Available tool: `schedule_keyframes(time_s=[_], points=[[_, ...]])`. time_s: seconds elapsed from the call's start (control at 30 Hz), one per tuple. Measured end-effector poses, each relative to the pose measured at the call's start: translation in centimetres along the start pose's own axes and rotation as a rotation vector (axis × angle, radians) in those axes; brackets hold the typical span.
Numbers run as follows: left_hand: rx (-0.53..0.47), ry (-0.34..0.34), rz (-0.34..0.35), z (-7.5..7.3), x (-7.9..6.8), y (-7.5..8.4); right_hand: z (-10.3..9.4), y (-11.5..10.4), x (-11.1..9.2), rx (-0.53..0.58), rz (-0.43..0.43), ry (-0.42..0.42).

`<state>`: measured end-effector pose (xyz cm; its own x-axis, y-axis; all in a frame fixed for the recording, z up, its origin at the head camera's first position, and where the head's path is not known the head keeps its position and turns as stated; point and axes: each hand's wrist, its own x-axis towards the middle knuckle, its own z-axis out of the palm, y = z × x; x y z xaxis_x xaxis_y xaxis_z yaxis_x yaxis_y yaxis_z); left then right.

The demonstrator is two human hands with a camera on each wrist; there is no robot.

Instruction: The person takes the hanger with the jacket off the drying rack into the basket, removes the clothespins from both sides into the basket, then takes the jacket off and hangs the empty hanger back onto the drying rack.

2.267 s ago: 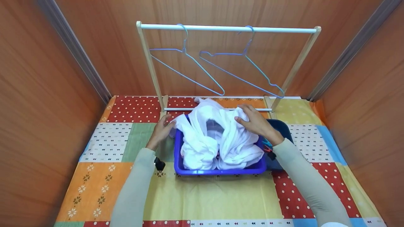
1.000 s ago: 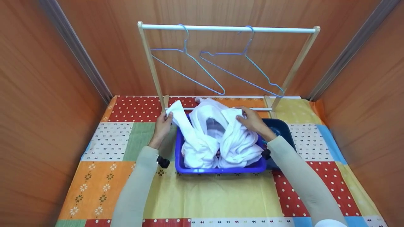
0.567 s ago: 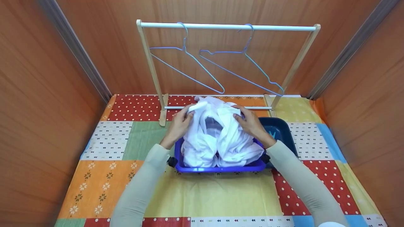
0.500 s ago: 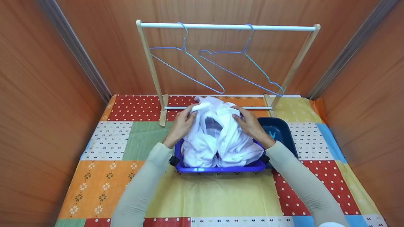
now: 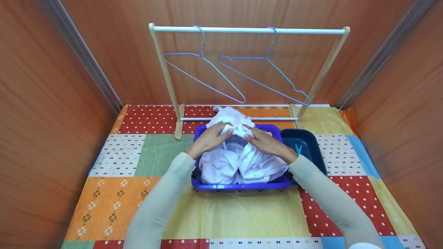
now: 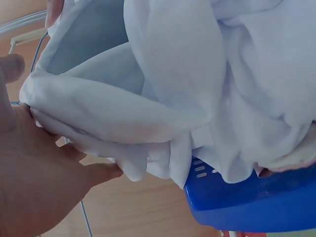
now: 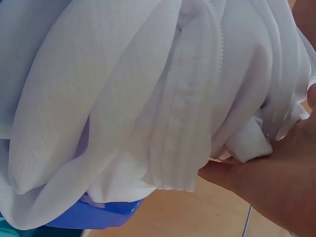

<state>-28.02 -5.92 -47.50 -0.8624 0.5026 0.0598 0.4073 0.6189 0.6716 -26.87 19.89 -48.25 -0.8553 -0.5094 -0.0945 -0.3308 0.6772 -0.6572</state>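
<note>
A crumpled white garment [image 5: 221, 166] fills much of a blue-purple plastic basket [image 5: 238, 186] in the head view, its back part heaped over the far rim. My left hand [image 5: 211, 138] and right hand [image 5: 264, 141] face each other over it, gripping gathered cloth between them at the middle. Up close in the left wrist view, folds of the garment [image 6: 113, 108] lie between the thumb and fingers of that hand. The right wrist view shows a stitched band on the garment [image 7: 182, 108]; cloth hides most of the right fingertips there.
Behind the basket stands a wooden rack with a white top bar [image 5: 235, 30]. Two wire hangers hang on it, a left hanger [image 5: 221, 72] and a right hanger [image 5: 283, 74]. A dark tray [image 5: 311, 145] holding a light-blue clothespin [image 5: 298, 149] sits right of the basket. Wood panels enclose the patchwork cloth.
My left hand first raised a strip of the white garment at the left, then carried it inward. Both hands have now come together at the middle, baring the basket's far corners.
</note>
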Motion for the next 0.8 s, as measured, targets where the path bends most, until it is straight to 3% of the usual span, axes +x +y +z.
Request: schedule_keyframes(time_s=[0.23,0.47,0.63,0.8], points=[[0.113,-0.079,-0.067,0.8,-1.5,-0.6,1.3,-0.3,-0.8,-0.144,-0.044,-0.072],[0.206,-0.185,-0.052,2.5,-3.2,-1.7,2.8,-0.4,-1.8,-0.287,-0.009,-0.151],[0.358,-0.305,-0.039,3.6,-4.3,-1.4,3.9,-0.3,-2.0,-0.416,0.004,-0.184],[0.496,-0.421,-0.080,4.4,-5.1,-0.7,4.6,-0.1,-2.2,-0.525,0.027,-0.233]])
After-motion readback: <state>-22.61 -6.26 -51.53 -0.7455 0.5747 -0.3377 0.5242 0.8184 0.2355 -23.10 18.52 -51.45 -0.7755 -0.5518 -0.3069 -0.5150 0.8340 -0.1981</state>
